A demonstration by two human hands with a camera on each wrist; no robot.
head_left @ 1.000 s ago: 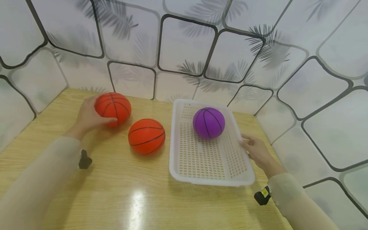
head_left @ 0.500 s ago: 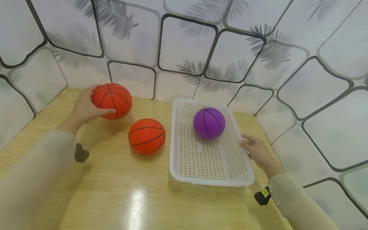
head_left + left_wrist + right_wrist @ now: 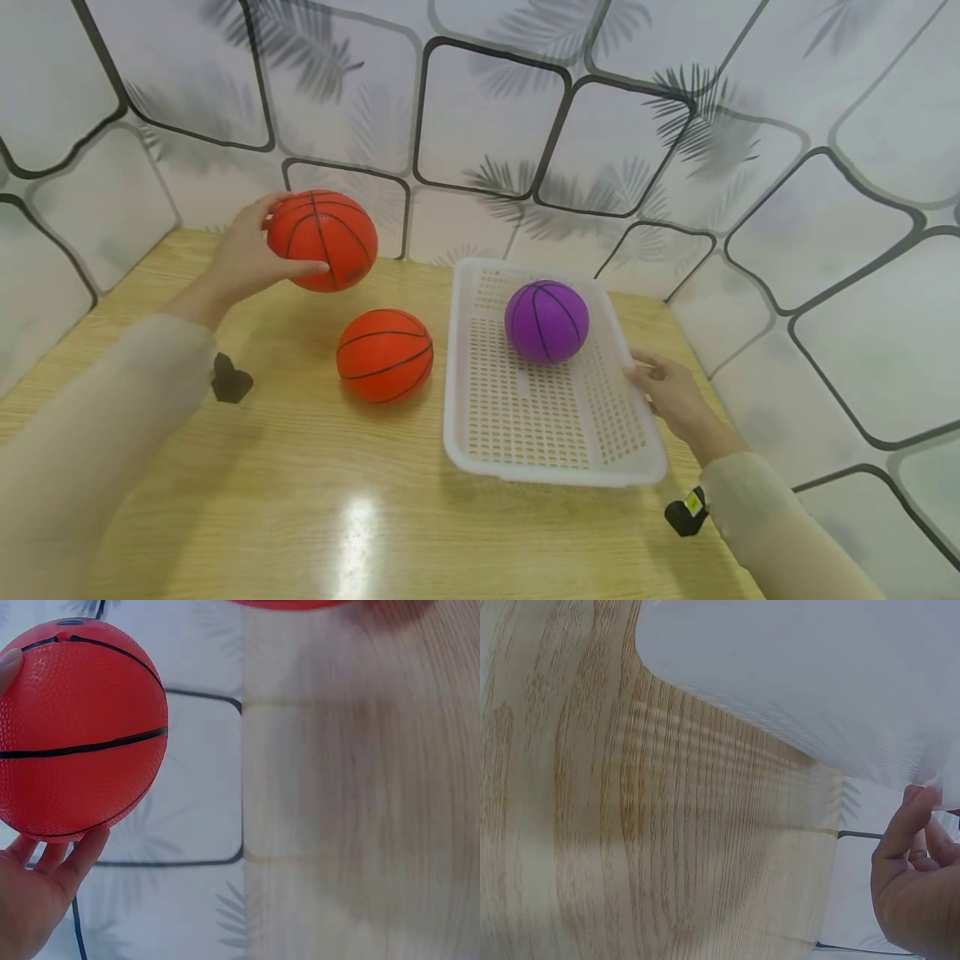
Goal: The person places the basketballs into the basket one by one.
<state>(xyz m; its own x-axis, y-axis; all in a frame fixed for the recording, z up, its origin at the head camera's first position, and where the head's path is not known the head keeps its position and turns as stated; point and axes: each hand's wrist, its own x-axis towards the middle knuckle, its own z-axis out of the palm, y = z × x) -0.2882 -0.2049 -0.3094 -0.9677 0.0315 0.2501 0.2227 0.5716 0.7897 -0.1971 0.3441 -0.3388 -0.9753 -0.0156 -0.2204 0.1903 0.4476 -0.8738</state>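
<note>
My left hand (image 3: pixel 247 257) grips a red toy basketball (image 3: pixel 326 240) with black lines, raised above the table at the back left. In the left wrist view the fingers (image 3: pixel 79 859) reach under the ball, and a thumb tip shows at the left edge. A second red basketball (image 3: pixel 385 356) rests on the table, left of a white plastic basket (image 3: pixel 517 442). Inside the basket, toward its far end, sits a purple basketball (image 3: pixel 546 322). My right hand (image 3: pixel 675 400) pinches the basket's right rim; the right wrist view shows its curled fingers (image 3: pixel 904 829) at the basket's edge.
The wooden table (image 3: pixel 300 500) meets a patterned wall (image 3: pixel 487 125) at the back, with walls at the left and right too. A dark wrist camera (image 3: pixel 231 379) hangs under the left sleeve, another (image 3: pixel 685 512) under the right.
The left hand has lifted its red basketball off the table and moved it up and a little to the right. The right hand, the basket and the other two balls stay put.
</note>
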